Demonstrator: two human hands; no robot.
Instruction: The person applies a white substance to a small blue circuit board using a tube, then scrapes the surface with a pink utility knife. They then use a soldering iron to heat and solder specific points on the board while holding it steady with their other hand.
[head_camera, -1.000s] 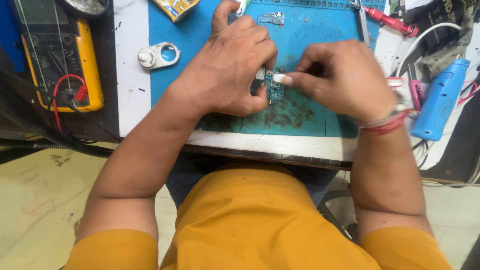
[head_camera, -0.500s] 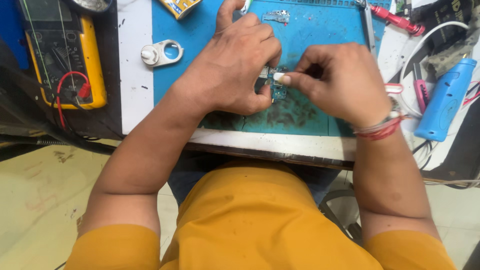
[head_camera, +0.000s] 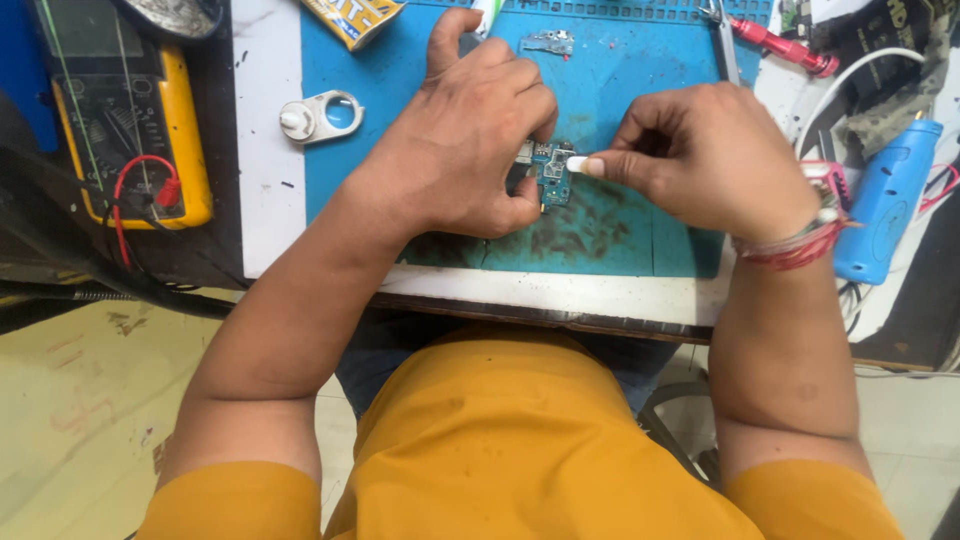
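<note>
My left hand (head_camera: 465, 140) grips a small blue circuit board (head_camera: 551, 172) between thumb and fingers, just above a blue work mat (head_camera: 620, 225). My right hand (head_camera: 700, 160) is curled, with its thumb and forefinger pinched at the board's right edge; whether they hold a small part or tool I cannot tell. A red and white thread band circles the right wrist. Most of the board is hidden by the left fingers.
A yellow multimeter (head_camera: 130, 120) with red and black leads lies at the left. A white ring-shaped tool (head_camera: 320, 115) sits on the mat's left edge. A blue glue gun (head_camera: 890, 195) lies at the right, and a red-handled tool (head_camera: 785, 45) at the top right. A small metal part (head_camera: 548, 42) rests at the mat's far side.
Both hands stay on the board with almost no shift; the camera view has drifted slightly.
</note>
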